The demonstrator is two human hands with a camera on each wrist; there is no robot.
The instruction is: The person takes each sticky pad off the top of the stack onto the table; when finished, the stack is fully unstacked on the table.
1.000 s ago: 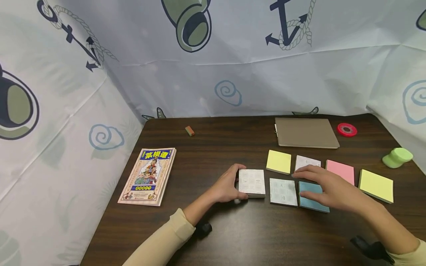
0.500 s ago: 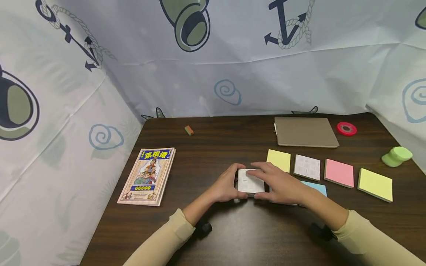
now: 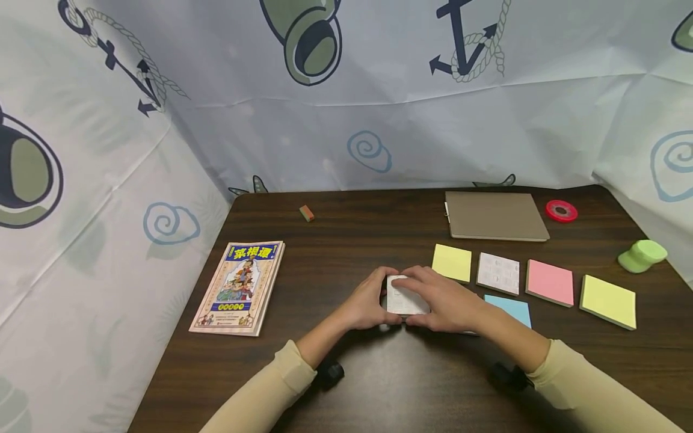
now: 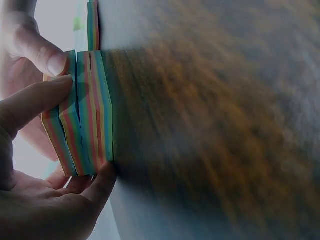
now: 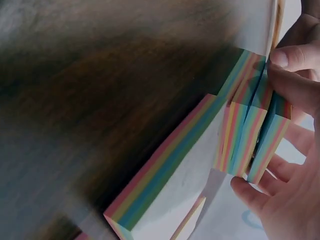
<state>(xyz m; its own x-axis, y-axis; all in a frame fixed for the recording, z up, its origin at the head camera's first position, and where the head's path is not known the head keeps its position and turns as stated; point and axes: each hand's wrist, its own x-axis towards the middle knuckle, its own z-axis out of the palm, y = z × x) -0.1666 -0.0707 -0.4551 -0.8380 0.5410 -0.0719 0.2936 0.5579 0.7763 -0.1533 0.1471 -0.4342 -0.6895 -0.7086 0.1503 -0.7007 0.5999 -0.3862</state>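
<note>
A stack of sticky-note pads (image 3: 403,299), white on top, stands on the table between both hands. Striped edges of several layered pads show in the left wrist view, where the stack (image 4: 92,120) has narrow gaps between pads. My left hand (image 3: 369,304) grips it from the left, thumb on the near side, fingers on the far side. From the right, my right hand (image 3: 452,304) holds the upper part between thumb and fingers. A white-topped pad (image 5: 172,165) lies right beside the stack, mostly hidden under the right hand in the head view.
To the right lie a blue pad (image 3: 509,310), a yellow pad (image 3: 452,263), a patterned pad (image 3: 498,273), a pink pad (image 3: 549,282) and another yellow pad (image 3: 608,302). Behind are a grey-brown notebook (image 3: 497,216) and red disc (image 3: 561,211). A book (image 3: 238,288) lies left.
My right hand has moved left from above the blue pad to the stack and taken hold of its right side. The left hand has kept its grip in place.
</note>
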